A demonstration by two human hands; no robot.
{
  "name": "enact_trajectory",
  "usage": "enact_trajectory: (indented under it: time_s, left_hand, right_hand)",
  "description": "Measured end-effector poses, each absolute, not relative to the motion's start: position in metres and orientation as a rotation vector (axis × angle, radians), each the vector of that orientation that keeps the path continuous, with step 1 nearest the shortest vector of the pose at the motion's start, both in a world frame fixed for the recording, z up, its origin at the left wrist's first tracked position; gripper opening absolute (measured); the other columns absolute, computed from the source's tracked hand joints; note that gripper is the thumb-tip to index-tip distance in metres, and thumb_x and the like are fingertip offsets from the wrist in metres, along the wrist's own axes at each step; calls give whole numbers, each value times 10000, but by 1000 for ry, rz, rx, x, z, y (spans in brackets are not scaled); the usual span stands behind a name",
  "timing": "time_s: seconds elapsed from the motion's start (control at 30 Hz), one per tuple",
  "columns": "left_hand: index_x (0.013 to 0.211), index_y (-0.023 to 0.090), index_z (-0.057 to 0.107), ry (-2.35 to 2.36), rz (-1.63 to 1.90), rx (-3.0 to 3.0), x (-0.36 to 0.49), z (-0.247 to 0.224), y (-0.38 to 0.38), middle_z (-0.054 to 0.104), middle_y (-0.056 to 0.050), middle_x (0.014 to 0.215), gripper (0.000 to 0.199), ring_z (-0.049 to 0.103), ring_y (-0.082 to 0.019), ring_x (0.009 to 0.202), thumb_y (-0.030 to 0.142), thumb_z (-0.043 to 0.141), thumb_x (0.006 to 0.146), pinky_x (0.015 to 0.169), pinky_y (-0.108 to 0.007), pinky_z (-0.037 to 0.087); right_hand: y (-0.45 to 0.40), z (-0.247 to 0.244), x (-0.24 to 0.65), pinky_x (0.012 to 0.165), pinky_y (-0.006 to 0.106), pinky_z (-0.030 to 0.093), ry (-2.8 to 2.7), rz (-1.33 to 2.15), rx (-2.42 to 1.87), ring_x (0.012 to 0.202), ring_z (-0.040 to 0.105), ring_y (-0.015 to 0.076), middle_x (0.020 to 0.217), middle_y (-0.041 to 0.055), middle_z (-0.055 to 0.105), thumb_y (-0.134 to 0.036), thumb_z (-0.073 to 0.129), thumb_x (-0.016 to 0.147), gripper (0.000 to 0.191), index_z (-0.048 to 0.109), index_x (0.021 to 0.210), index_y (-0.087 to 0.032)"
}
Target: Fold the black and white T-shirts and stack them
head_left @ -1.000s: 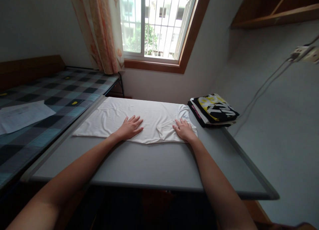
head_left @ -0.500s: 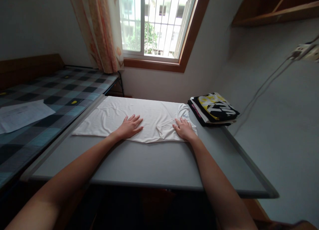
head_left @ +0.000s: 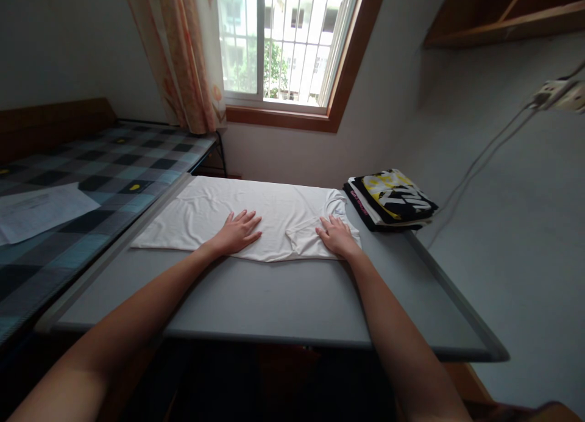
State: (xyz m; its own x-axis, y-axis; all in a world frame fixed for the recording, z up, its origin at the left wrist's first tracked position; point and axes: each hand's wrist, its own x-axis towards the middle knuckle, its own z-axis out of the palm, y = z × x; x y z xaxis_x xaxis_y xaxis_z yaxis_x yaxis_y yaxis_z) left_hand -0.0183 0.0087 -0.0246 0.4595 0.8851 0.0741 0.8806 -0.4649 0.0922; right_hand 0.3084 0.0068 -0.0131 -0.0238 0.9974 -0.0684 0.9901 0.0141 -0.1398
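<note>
A white shirt [head_left: 278, 208] lies flat on the grey table [head_left: 274, 300], its collar toward the right and its long side folded over. Small wrinkles run across its left part. My left hand [head_left: 237, 232] rests palm down on the shirt near its middle, fingers spread. Close to the collar, my right hand [head_left: 337, 235] lies flat on the folded sleeve part, fingers slightly apart. Neither hand grips the cloth.
A stack of folded dark and white clothes [head_left: 390, 199] sits at the table's back right. On the left is a bed with a checked cover [head_left: 91, 166] and paper sheets [head_left: 43, 208]. A curtain [head_left: 187, 56] hangs beside the barred window [head_left: 292, 44].
</note>
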Motion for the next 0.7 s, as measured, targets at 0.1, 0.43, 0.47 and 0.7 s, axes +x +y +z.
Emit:
enact_trajectory:
  time_s: [0.1,0.43,0.47,0.7]
  left_hand:
    - [1519,206,404,1598,175,2645,-18,-24,8,323,-122,1608,597,251,-337,1493,523,334,1017,1166,-612,215]
    - [1518,213,408,1597,181,2638,-19,-23,8,325,-117,1608,596,250,-333,1494,524,336,1014,1171,-605,209]
    - [1518,212,408,1593,182,2641,-19,-23,8,324,-117,1608,597,251,-335,1494,523,337,1014,1170,-607,210]
    - [1519,209,406,1595,181,2639,-18,-22,8,321,-121,1609,595,254,-334,1492,517,344,1013,1169,-605,211]
  right_hand:
    - [7,-13,308,1190,494,198,-2205,223,-2166,1499,217,349,1634,162,254,-465,347,1022,596,373,1548,-187]
    - [7,-13,309,1186,497,204,-2206,226,-2163,1501,213,348,1633,164,254,-464,344,1020,596,369,1551,-192]
    - [7,-13,309,1186,496,206,-2207,223,-2164,1501,212,348,1633,165,255,-463,343,1020,597,368,1551,-190]
    - [9,-15,309,1184,500,214,-2218,204,-2173,1499,219,348,1632,158,261,-475,339,1018,605,366,1552,-192]
